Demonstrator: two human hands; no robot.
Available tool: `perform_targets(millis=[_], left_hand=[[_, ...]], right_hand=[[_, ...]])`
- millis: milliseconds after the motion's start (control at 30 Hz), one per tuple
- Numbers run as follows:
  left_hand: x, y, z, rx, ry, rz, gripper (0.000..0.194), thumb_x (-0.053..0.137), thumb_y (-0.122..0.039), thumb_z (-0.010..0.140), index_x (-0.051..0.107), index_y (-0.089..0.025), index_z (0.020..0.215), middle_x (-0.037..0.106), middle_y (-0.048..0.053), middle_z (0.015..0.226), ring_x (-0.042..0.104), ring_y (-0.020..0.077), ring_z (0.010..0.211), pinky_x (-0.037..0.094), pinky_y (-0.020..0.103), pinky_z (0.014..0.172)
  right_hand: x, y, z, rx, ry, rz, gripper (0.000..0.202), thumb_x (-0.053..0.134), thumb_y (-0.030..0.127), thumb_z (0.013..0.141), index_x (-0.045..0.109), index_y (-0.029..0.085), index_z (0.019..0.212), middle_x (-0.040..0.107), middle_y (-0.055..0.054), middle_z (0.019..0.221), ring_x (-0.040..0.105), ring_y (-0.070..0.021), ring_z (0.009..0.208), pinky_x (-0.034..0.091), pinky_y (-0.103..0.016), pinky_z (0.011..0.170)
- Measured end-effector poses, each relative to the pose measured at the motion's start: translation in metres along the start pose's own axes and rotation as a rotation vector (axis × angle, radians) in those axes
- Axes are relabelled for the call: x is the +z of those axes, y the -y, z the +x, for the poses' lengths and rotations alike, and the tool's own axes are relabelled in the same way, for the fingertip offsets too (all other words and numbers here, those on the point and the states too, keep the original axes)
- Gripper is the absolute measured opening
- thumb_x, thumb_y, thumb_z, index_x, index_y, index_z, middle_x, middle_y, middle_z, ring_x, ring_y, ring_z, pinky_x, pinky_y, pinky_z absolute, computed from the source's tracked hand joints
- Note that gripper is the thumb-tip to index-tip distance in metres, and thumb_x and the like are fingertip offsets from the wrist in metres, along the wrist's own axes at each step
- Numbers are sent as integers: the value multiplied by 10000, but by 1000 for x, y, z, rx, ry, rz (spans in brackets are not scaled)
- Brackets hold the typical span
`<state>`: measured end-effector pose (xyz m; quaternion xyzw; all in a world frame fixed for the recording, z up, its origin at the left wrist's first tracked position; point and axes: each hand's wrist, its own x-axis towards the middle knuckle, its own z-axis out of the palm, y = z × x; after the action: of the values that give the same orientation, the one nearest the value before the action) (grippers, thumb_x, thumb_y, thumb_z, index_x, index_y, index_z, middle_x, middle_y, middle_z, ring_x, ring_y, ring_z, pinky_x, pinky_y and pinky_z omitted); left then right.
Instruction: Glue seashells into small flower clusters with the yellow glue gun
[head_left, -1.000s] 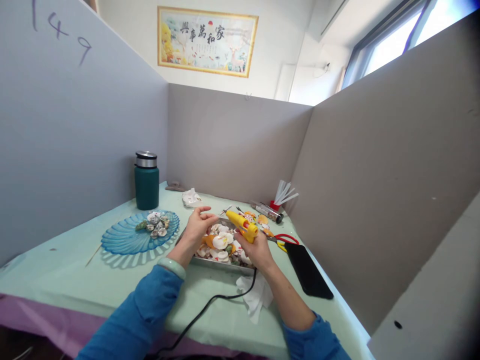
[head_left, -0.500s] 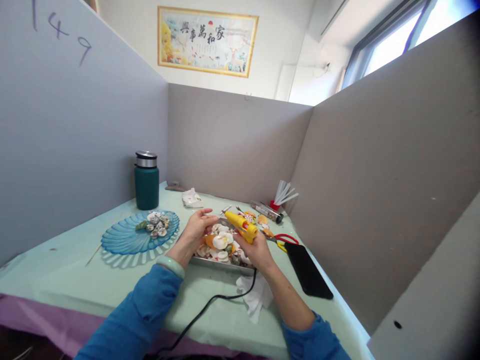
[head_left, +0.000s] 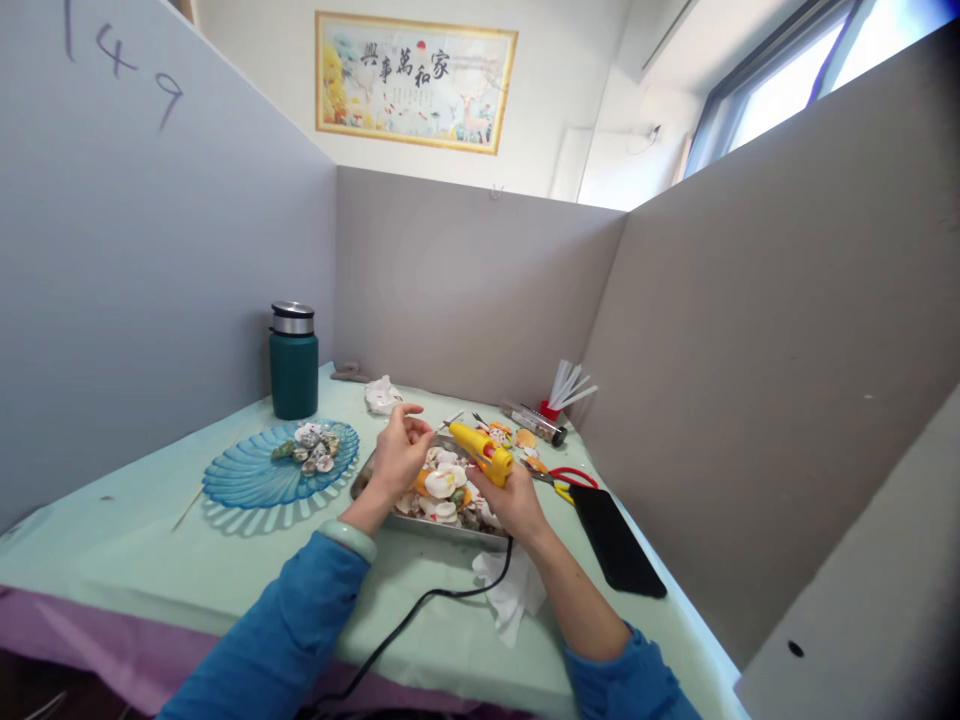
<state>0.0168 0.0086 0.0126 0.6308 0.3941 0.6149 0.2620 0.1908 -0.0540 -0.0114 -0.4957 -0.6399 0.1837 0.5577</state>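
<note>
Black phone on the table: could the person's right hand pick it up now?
Probably not without freeing itself first: the right hand grips the yellow glue gun. Otherwise the way looks free, as the phone lies close by, its dark face uncovered.

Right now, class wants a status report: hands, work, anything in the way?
Right hand gripping yellow glue gun. Left hand raised near its nozzle, contents unclear. Shells heaped in tray below; black cord trailing across near side.
</note>
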Motion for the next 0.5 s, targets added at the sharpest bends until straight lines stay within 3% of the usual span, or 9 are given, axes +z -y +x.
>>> perform_targets(millis=[133, 300, 500], left_hand=[[-2, -3, -4, 108, -8, 132, 329, 561, -177, 739, 463, -195, 1052, 619, -17, 743, 559, 106, 559, 418, 223, 577], [-2, -1, -8, 295, -14, 394, 312, 500, -167, 808, 447, -194, 1114, 657, 21, 829, 612, 144, 665, 435, 251, 636], [-7, 6, -5, 471, -4, 711, 285, 455, -175, 856, 476, -171, 1140, 694, 51, 864, 655, 176, 720, 431, 254, 619]], right_hand=[[0, 0, 1, 15, -55, 6, 375, 613, 438, 764, 668, 105, 926, 652, -65, 688, 611, -201, 660, 484, -267, 547], [0, 2, 1, -40, 27, 4, 308, 631, 382, 753, 664, 131, 929, 681, -69, 826, 618, -205, 738, 497, -291, 653], [0, -1, 1, 15, 11, -40, 284, 616, 390, 752, 664, 132, 859, 657, -49, 711, 600, -193, 680, 472, -261, 575]])
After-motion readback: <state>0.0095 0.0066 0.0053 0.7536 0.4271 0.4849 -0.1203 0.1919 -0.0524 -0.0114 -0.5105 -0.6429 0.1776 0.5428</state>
